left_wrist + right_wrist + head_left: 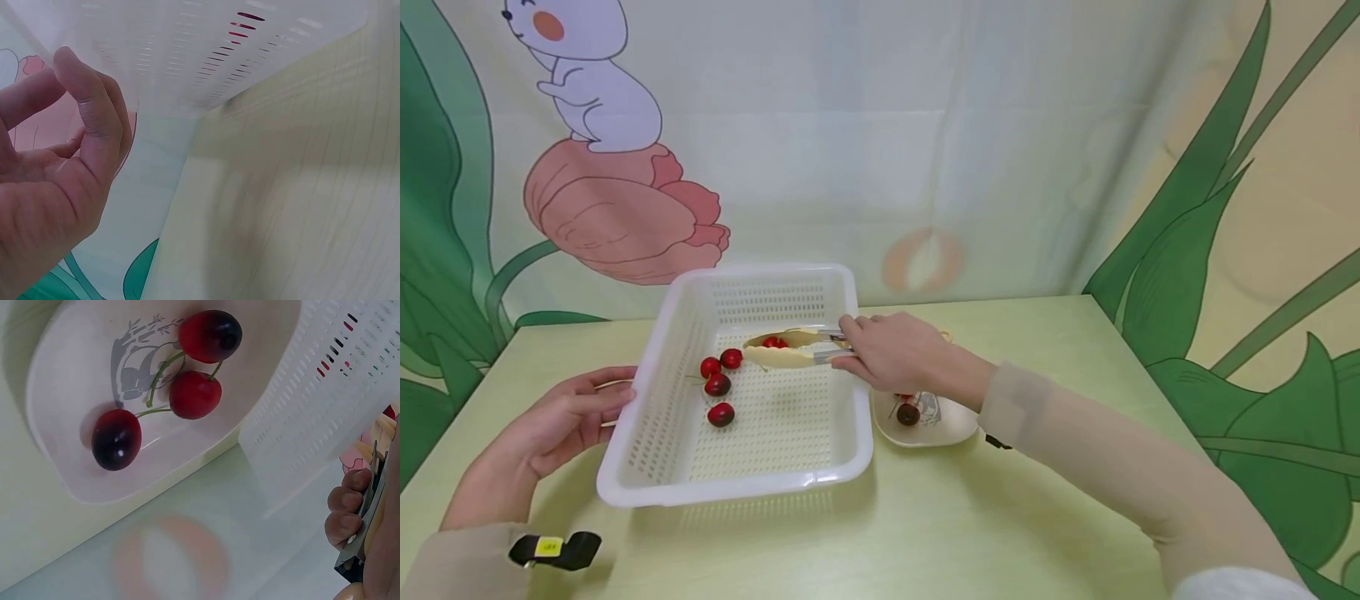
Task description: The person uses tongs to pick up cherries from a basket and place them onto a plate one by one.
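A white plastic basket [737, 487] with slotted walls stands on the table, several cherries [717, 384] on the left part of its floor. My left hand [576, 417] holds the basket's left rim, fingers bent at its edge in the left wrist view. Over the basket, my right hand [898, 350] grips tongs [778, 358] with cream scalloped tips and metal arms. Red cherries [772, 342] show between the tips; I cannot tell whether they are pinched. Right of the basket is a small white dish [56, 456] with a grey printed picture, holding dark red cherries [117, 439] with green stems.
The pale green table [940, 517] runs back to a printed curtain [1000, 150] with a cartoon animal and leaves. The dish stands close against the basket's right side, partly under my right forearm [1075, 442].
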Tool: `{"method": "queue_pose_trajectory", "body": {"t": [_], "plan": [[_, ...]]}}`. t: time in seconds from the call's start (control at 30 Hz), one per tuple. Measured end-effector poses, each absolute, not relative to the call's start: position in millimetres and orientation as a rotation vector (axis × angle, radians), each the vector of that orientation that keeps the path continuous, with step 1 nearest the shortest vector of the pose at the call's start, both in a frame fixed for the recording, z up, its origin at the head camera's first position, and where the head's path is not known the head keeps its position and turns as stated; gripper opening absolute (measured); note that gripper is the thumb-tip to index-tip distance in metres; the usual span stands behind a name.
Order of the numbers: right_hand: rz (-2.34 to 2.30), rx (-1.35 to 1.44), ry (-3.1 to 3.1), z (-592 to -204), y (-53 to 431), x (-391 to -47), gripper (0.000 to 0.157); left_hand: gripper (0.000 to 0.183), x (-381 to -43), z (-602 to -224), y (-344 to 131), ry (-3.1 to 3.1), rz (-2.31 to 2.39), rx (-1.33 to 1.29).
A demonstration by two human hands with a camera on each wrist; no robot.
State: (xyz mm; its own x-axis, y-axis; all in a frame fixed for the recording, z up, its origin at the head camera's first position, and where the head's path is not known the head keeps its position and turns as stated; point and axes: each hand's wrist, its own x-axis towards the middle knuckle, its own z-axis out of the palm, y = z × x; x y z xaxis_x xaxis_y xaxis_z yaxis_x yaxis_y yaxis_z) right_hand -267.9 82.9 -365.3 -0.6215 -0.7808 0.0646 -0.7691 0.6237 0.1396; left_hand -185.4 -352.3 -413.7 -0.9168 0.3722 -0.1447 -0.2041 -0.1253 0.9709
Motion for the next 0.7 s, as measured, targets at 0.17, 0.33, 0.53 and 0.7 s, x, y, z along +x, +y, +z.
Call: {"method": "queue_pose_trajectory", "body": {"t": [0.17,0.33,0.53,0.7], "plan": [[-0.102,1.289,-2.717,-364.7,94.2,-265.8,0.043,0.028,-184.8,-414.6,-353.3,1.788,2.094,0.178],[-0.053,1.267,-2.741,-366.4,106.4,-264.6,0.044,0.028,-183.8,-416.0,-354.1,1.800,2.094,0.157],[0.009,1.260,-2.721,-370.0,124.1,-264.3,0.042,0.028,-181.6,-416.4,-354.5,1.814,2.083,0.156],[0.096,1.240,-2.710,-368.9,140.9,-263.0,0.041,0.026,-183.0,-414.8,-353.6,1.813,2.077,0.166]]}}
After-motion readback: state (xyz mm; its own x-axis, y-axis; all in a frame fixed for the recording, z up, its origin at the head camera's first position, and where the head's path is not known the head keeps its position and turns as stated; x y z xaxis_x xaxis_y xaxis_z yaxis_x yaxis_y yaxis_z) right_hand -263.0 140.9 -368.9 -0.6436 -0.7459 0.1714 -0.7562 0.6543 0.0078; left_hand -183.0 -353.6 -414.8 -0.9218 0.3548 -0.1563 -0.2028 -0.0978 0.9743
